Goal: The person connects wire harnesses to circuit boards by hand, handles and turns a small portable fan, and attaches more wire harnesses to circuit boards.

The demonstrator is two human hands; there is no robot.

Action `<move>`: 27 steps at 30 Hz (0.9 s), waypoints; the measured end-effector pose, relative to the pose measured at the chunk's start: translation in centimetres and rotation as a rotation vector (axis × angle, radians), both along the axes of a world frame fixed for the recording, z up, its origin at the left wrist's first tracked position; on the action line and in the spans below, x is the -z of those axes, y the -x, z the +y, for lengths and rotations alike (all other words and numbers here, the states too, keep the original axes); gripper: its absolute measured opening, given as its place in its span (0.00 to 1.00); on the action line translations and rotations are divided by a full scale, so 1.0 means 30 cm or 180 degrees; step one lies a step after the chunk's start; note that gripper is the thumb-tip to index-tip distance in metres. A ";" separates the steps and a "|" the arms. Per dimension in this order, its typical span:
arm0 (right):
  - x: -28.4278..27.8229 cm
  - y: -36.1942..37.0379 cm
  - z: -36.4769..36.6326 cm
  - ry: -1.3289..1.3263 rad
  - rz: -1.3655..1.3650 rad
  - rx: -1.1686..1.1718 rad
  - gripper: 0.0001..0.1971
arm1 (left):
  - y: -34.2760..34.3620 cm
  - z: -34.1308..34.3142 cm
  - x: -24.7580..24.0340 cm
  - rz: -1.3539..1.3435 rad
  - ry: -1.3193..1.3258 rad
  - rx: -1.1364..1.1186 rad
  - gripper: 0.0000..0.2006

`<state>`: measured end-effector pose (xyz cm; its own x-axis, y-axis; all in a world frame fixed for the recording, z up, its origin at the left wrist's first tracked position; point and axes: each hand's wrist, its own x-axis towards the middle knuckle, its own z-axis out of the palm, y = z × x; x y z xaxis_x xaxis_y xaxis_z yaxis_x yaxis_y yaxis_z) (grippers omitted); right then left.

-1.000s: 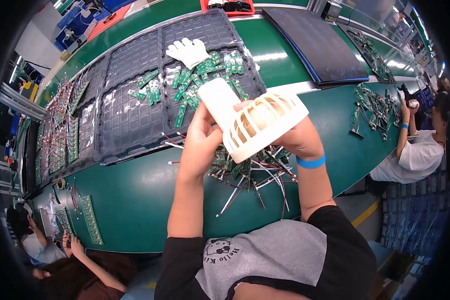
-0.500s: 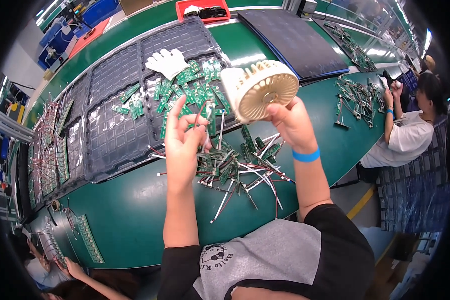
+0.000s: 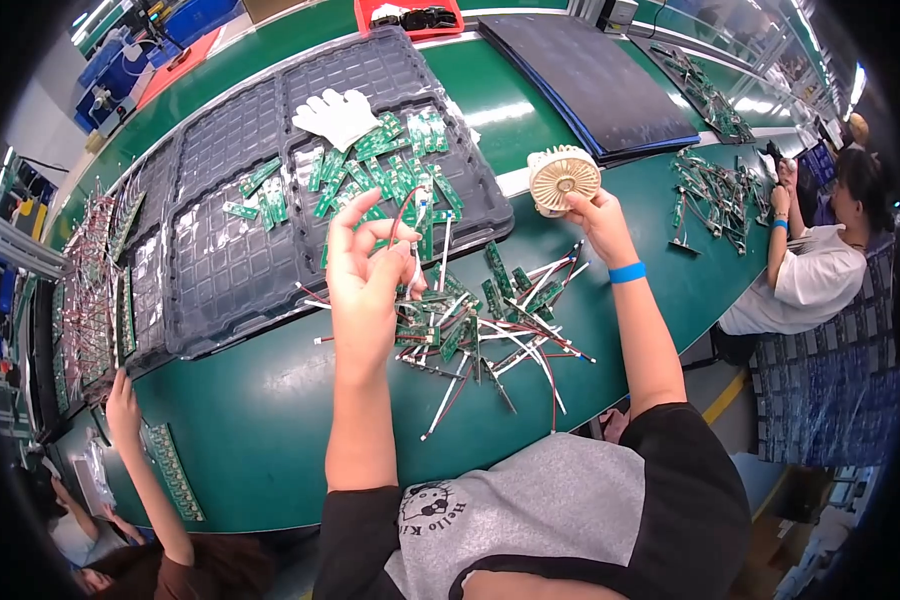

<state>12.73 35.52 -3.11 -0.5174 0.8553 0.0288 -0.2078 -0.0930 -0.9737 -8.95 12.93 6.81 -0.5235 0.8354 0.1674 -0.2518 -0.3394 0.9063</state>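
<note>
My right hand, with a blue band at the wrist, grips a small cream portable fan, its round grille facing me. The fan is held up above the right part of the bench. To the left, the thumb and fingers of my left hand pinch a red and white wire lead, while the index finger stands raised. Whether a circuit board hangs on that lead is hard to tell. Below and right of my left hand lies a heap of wired green circuit boards.
Black trays carry several loose green boards and a white glove. More wired boards lie at the left and right. Dark flat sheets and a red bin stand behind. Co-workers sit at both sides.
My right hand has moved the fan away from me, to the right of its earlier place. My left hand has barely moved. A co-worker's arm now reaches up at the lower left.
</note>
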 end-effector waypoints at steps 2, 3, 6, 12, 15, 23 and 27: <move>0.009 0.004 0.006 -0.0009 -0.0033 0.0016 0.17 | 0.002 -0.001 0.002 0.0039 -0.0030 0.0007 0.22; 0.014 0.006 0.008 -0.0028 -0.0066 0.0042 0.17 | 0.004 -0.001 0.003 0.0039 -0.0023 -0.0002 0.22; 0.031 0.002 0.018 0.0002 -0.0062 0.0084 0.17 | 0.007 0.002 0.002 0.0026 -0.0012 -0.0013 0.22; 0.060 -0.020 0.035 -0.0060 -0.0186 0.0103 0.18 | -0.006 0.002 -0.009 -0.0010 -0.0170 0.0159 0.23; 0.055 -0.019 0.032 -0.0078 -0.0210 0.0085 0.18 | -0.003 0.004 -0.001 0.0031 -0.0301 0.0241 0.23; 0.049 -0.026 0.035 -0.0314 -0.0453 0.0074 0.19 | -0.001 0.003 0.010 0.0001 -0.0385 0.0386 0.24; 0.047 -0.026 0.039 -0.0328 -0.0545 0.0063 0.18 | -0.004 0.005 0.008 -0.0032 -0.0411 0.0423 0.24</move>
<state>13.52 36.69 -4.52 -0.5053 0.8625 0.0296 -0.0390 0.0114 -0.9992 -8.84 13.08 6.56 -0.4121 0.8692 0.2731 -0.3111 -0.4159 0.8545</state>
